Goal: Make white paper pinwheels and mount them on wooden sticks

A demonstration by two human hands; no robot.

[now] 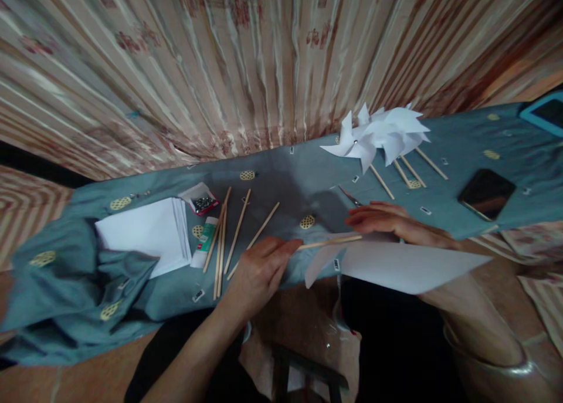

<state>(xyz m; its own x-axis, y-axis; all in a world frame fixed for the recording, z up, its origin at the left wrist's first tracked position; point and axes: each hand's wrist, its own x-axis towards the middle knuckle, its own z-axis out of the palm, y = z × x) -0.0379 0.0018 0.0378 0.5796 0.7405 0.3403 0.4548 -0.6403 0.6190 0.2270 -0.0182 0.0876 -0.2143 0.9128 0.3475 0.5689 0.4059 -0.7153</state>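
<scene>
Teal tablecloth (pixel 290 183); wooden stick (pixel 329 242) clamped in left grip (pixel 264 263), jutting rightward beside paper (pixel 409 267); right grip (pixel 391 222): hold unclear.

sheet (pixel 409 267): matt paper | stick (pixel 329 242): smooth wood | phone (pixel 487 193): glossy

No legible lettering or numbers.
</scene>
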